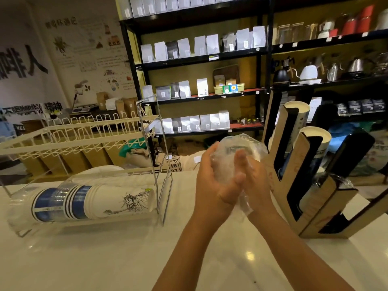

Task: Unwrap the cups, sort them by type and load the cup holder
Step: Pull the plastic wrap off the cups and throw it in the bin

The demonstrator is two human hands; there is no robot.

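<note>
- In the middle of the frame, the left hand [212, 177] and the right hand [252, 177] press together around a crumpled clear plastic wrap [235, 152].
- Both hands' grip is curled on the wrap, which bulges above the fingers and hangs a little below the palms.
- At the left, a stack of paper cups [90, 200] lies on its side on the white table [105, 259], inside a clear sleeve, under a white wire rack [79, 133].
- At the right stands the wooden cup holder [304, 185], with white cups [317, 139] poking out of its slanted slots.
- Black shelves [201, 57] with bags fill the top of the frame.
</note>
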